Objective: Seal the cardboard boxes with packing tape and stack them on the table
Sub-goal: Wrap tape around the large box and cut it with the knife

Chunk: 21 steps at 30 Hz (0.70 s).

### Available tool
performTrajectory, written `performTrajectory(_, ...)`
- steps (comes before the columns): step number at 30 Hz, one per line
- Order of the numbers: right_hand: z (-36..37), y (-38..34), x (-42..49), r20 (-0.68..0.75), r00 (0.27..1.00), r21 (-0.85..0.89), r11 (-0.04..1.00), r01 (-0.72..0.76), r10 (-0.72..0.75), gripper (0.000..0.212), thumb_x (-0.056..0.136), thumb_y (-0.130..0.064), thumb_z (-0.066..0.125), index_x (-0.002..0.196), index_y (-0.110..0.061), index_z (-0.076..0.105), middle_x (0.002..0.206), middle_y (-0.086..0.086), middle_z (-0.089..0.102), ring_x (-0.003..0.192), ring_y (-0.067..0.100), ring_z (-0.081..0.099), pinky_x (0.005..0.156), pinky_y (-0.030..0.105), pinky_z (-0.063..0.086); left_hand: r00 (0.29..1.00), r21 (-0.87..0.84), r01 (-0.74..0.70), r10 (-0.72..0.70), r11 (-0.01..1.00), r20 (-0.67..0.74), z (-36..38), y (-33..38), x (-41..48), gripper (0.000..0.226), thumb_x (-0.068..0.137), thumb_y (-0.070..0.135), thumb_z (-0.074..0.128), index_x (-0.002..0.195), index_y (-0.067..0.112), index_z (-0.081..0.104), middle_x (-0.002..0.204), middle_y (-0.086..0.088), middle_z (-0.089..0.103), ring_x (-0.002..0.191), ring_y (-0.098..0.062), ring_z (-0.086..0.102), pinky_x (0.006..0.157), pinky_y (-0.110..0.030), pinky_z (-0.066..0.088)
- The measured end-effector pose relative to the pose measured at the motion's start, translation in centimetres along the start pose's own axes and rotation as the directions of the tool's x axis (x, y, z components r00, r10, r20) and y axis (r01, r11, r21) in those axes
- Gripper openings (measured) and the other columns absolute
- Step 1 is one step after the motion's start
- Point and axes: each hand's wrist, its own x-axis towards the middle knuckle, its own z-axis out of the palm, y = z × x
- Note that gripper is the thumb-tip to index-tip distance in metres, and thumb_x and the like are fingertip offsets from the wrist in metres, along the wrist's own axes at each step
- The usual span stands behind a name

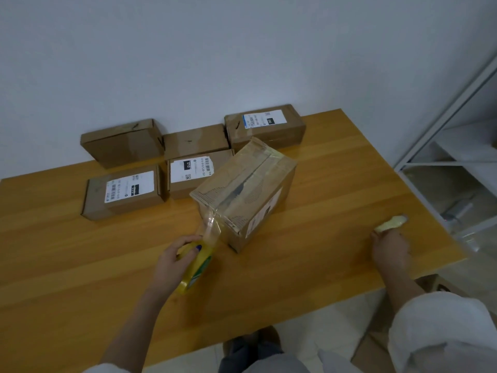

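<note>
Wooden table (322,211): bears everything listed below. Large cardboard box (250,189): stands turned at an angle just beyond the left grip, with tape along its top seam. Five smaller boxes (191,173): lie closed farther beyond that grip, against the wall, three at the back and two in front; three carry white labels. Left hand (174,262): fingers curled round the tape roll, thumb with a blue nail laid over its rim. Right hand (390,246): well to the right of the left grip, near the table's edge, fingertips at a pale yellow object (391,223); blur leaves it unclear whether they close on it. Tape roll (197,265): yellow, held on edge in the left grip. Strip of clear tape (211,224): runs from the roll up to the large cardboard box's near corner.
</note>
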Motion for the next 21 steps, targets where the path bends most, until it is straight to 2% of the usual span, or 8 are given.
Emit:
performTrajectory(2, 0.0, -0.2, 0.7, -0.005, 1.000, 0.022, 1.000, -0.012, 0.012, 0.049, 0.094, -0.035, 0.056, 0.120, 0.007, 0.050, 0.119, 0.028, 0.055, 0.108, 0.043, 0.054, 0.090, 0.052, 0.048, 1.000, 0.009, -0.007, 0.007, 1.000, -0.005, 0.1, 0.1, -0.1, 0.025, 0.093, 0.015, 0.055, 0.100, 0.037, 0.065, 0.113, 0.012, 0.061, 0.106, -0.013, 0.055, 0.086, -0.034, 0.045)
performTrajectory(4, -0.5, -1.0, 1.0, -0.031, 0.998, 0.094, 0.995, -0.044, 0.048, 0.060, 0.095, -0.037, 0.055, 0.135, 0.004, 0.037, 0.132, 0.030, 0.044, 0.119, 0.046, 0.045, 0.096, 0.054, 0.042, 1.000, 0.021, -0.013, 0.013, 1.000, -0.003, 0.1, 0.1, -0.1, 0.026, 0.093, 0.011, 0.054, 0.102, 0.034, 0.064, 0.112, 0.013, 0.060, 0.107, -0.010, 0.054, 0.087, -0.030, 0.045)
performTrajectory(6, -0.7, -1.6, 1.5, -0.037, 0.998, 0.106, 0.994, -0.038, 0.042, 0.054, 0.098, -0.037, 0.051, 0.140, -0.008, 0.035, 0.138, 0.029, 0.036, 0.126, 0.046, 0.037, 0.099, 0.055, 0.035, 1.000, 0.034, -0.029, 0.029, 0.999, -0.001, 0.0, 0.2, -0.1, 0.026, 0.094, 0.009, 0.053, 0.102, 0.032, 0.063, 0.109, 0.016, 0.060, 0.102, -0.008, 0.056, 0.079, -0.023, 0.046)
performTrajectory(8, -0.6, -1.6, 1.9, 0.013, 1.000, 0.016, 1.000, -0.017, 0.017, 0.044, 0.101, -0.037, 0.043, 0.139, -0.016, 0.043, 0.141, 0.028, 0.032, 0.128, 0.042, 0.031, 0.102, 0.053, 0.030, 1.000, 0.024, -0.017, 0.017, 1.000, 0.000, 0.0, 0.4, -0.1, 0.026, 0.094, 0.010, 0.052, 0.100, 0.032, 0.062, 0.108, 0.019, 0.059, 0.097, -0.004, 0.057, 0.070, -0.016, 0.046)
performTrajectory(11, 0.0, -1.3, 2.4, 0.045, 0.999, -0.061, 0.998, 0.028, -0.026, 0.039, 0.102, -0.033, 0.041, 0.128, -0.008, 0.055, 0.133, 0.028, 0.042, 0.125, 0.041, 0.036, 0.102, 0.049, 0.032, 1.000, -0.016, 0.005, -0.005, 1.000, -0.017, 0.3, 0.8, 0.0, 0.025, 0.095, 0.009, 0.052, 0.097, 0.033, 0.060, 0.102, 0.020, 0.058, 0.089, 0.000, 0.057, 0.064, -0.013, 0.047)
performTrajectory(14, 0.8, -1.0, 2.1, 0.012, 0.996, -0.093, 0.991, 0.093, -0.093, 0.028, 0.100, -0.021, 0.048, 0.119, -0.003, 0.060, 0.120, 0.026, 0.055, 0.117, 0.039, 0.044, 0.093, 0.043, 0.037, 0.999, -0.028, -0.004, 0.003, 1.000, -0.034, 0.6, 0.9, 0.1, 0.026, 0.094, 0.008, 0.053, 0.095, 0.032, 0.061, 0.102, 0.021, 0.058, 0.091, -0.001, 0.056, 0.072, -0.018, 0.046)
performTrajectory(18, 1.1, -1.7, 1.0, 0.098, 0.995, 0.091, 0.995, -0.031, 0.022, 0.046, 0.092, -0.016, 0.063, 0.127, 0.009, 0.045, 0.127, 0.028, 0.049, 0.115, 0.041, 0.050, 0.086, 0.044, 0.043, 0.998, -0.039, -0.009, 0.006, 0.999, -0.057, 0.8, 0.2, 0.0, 0.019, 0.093, 0.011, 0.055, 0.105, 0.022, 0.066, 0.108, 0.013, 0.062, 0.100, -0.008, 0.057, 0.083, -0.030, 0.047)
performTrajectory(21, 1.1, -2.8, -1.3, 0.115, 0.992, 0.185, 0.980, -0.068, 0.047, 0.047, 0.097, -0.020, 0.054, 0.128, 0.014, 0.042, 0.123, 0.029, 0.054, 0.110, 0.041, 0.055, 0.074, 0.038, 0.040, 0.998, -0.054, -0.002, -0.001, 0.999, -0.063, 0.8, 0.1, -0.1, 0.020, 0.094, 0.011, 0.054, 0.101, 0.025, 0.066, 0.106, 0.014, 0.059, 0.095, -0.001, 0.056, 0.074, -0.020, 0.046)
